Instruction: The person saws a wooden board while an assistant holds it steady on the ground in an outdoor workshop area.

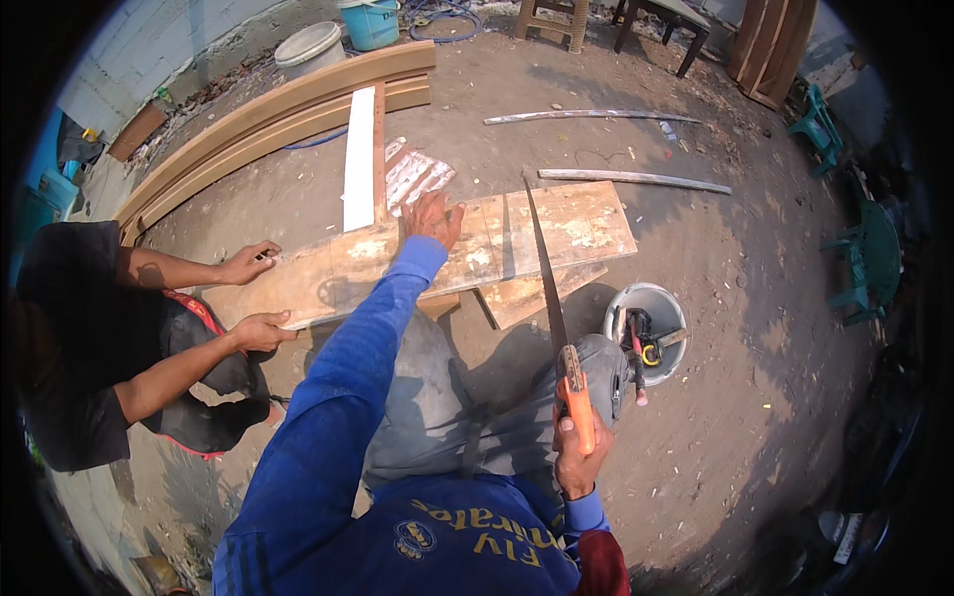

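Observation:
My left hand [430, 219] rests on a long worn plank [564, 230] with fingers apart, near its far edge. My right hand [579, 455] grips the orange handle of a handsaw [545, 266], its blade angled up and away just over the plank's right part. At the left, a co-worker in dark clothes [65, 328] has both hands on the plank's left end. Another board [542, 296] lies under the plank's right part, partly hidden.
Curved timber beams [238, 129], a white strip [358, 159] and two long strips [636, 179] lie beyond. A bucket of tools [664, 298] stands by my right knee. Green plastic chairs [865, 256] are at the right, with more buckets [368, 25] near the wall.

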`<state>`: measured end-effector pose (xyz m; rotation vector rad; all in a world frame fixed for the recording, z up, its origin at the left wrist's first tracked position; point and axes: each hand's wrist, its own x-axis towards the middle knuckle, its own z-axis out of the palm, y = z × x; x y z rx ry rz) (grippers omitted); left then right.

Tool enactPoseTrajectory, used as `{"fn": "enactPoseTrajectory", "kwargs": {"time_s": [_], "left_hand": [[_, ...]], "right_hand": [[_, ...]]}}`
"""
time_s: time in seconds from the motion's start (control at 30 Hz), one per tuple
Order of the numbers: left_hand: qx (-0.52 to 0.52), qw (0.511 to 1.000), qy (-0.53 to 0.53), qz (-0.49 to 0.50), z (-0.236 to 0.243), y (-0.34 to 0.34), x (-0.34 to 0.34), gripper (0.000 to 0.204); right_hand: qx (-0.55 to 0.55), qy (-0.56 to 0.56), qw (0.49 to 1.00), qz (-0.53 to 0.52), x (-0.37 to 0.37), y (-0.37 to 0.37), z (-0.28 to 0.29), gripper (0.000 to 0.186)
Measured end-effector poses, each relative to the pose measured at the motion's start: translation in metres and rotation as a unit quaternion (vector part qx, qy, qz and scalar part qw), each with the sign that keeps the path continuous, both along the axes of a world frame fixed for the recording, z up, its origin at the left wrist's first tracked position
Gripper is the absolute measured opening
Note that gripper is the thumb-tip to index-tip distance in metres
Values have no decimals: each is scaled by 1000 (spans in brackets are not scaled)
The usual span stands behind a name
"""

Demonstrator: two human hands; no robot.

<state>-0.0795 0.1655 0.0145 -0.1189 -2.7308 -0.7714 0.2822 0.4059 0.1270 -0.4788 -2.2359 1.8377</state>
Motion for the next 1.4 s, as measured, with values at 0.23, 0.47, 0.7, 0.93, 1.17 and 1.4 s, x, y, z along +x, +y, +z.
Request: {"fn": "enactPoseTrajectory", "kwargs": {"time_s": [0.23, 0.47, 0.7, 0.93, 1.17, 1.4], "left_hand": [[-67, 992, -106, 23, -4, 21, -21, 51], [-99, 992, -65, 40, -5, 18, -19, 59], [-120, 981, -136, 68, 2, 13, -29, 64], [-106, 981, -154, 49, 14, 24, -15, 63], [-58, 985, -154, 61, 7, 23, -21, 72], [-60, 980, -180, 66, 3, 17, -23, 68]], "right_hand": [[49, -1, 998, 28, -8, -13, -5, 59], [-61, -35, 997, -25, -16, -13, 1, 27], [36, 0, 998, 48, -35, -20, 6, 22], [70, -1, 996, 61, -59, -30, 2, 20], [77, 1, 995, 70, -82, -31, 0, 20], [54, -23, 994, 88, -85, -34, -10, 21]]}}
